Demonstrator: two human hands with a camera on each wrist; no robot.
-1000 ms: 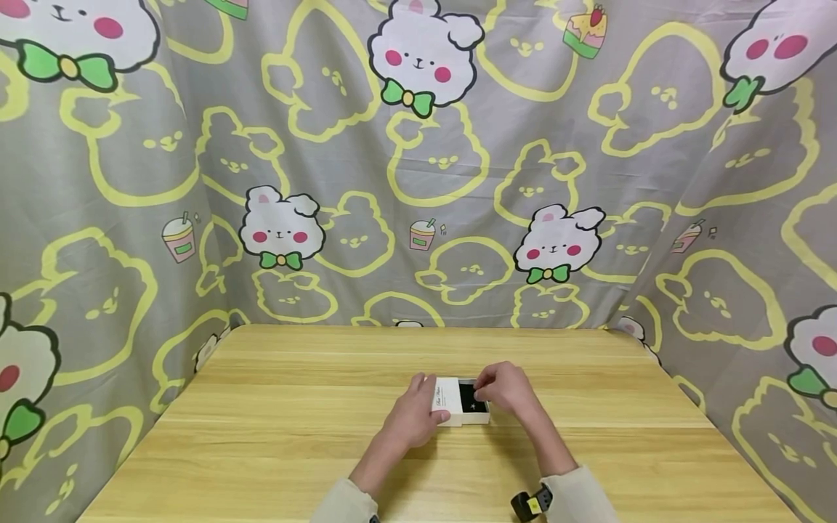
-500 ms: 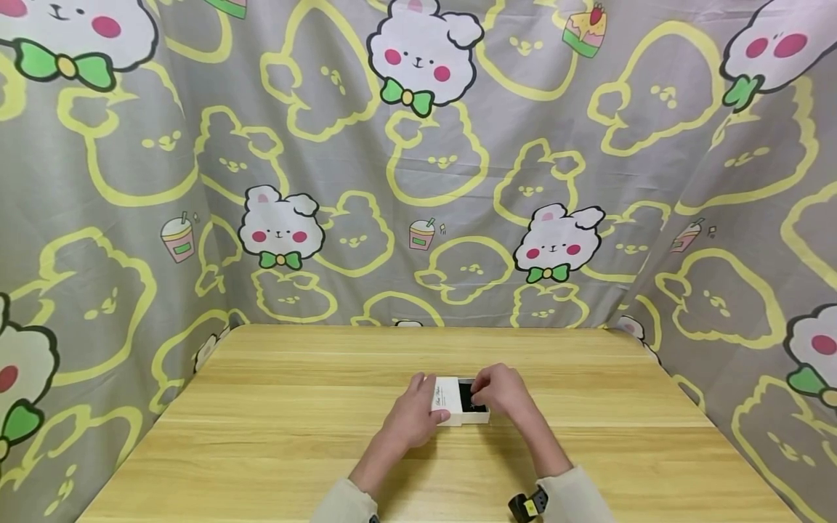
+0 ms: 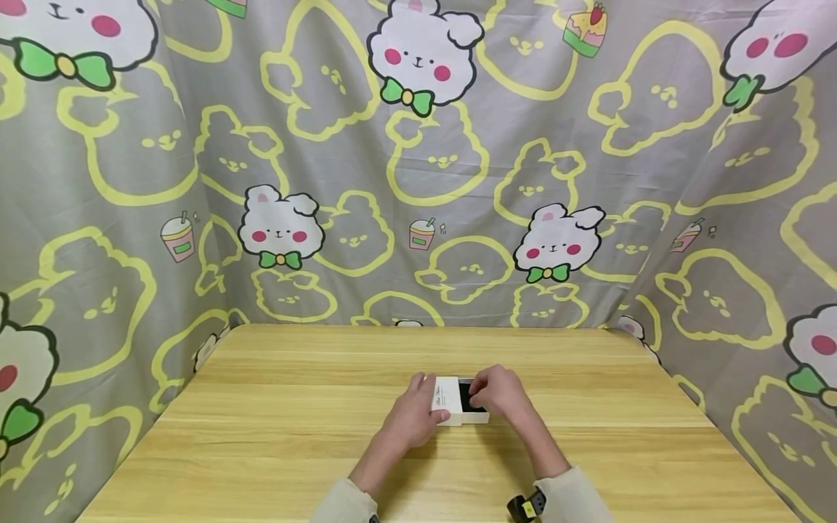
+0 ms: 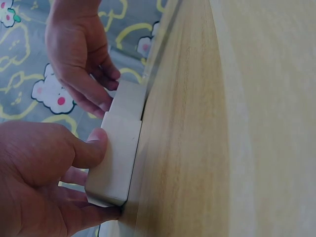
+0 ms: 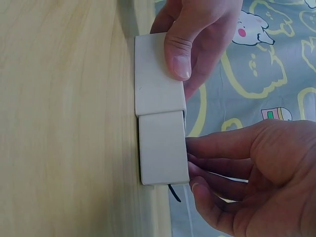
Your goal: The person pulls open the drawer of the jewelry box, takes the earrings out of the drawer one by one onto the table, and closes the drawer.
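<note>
A small white slide-out box lies on the table, its white outer sleeve (image 3: 447, 401) on the left and its inner tray (image 5: 163, 149) pulled partway out to the right. Black lining (image 3: 465, 396) shows inside the tray. My left hand (image 3: 412, 415) grips the sleeve, with the thumb (image 4: 94, 148) on its near side. Over the tray, my right hand (image 3: 502, 392) has its bent fingertips down at the lining. The tray wall hides those fingertips in the right wrist view, so whether they pinch anything is unclear. A thin black strip (image 5: 175, 193) sticks out at the tray's end.
The wooden table (image 3: 294, 407) stretches around the box on every side. A grey curtain (image 3: 418, 181) with rabbit prints hangs behind it and along both sides. A black strap device (image 3: 527, 505) sits at the right wrist.
My right hand has shifted slightly left over the tray. The small silvery star seen on the black lining a second ago is now out of sight. My left hand and the sleeve stay put.
</note>
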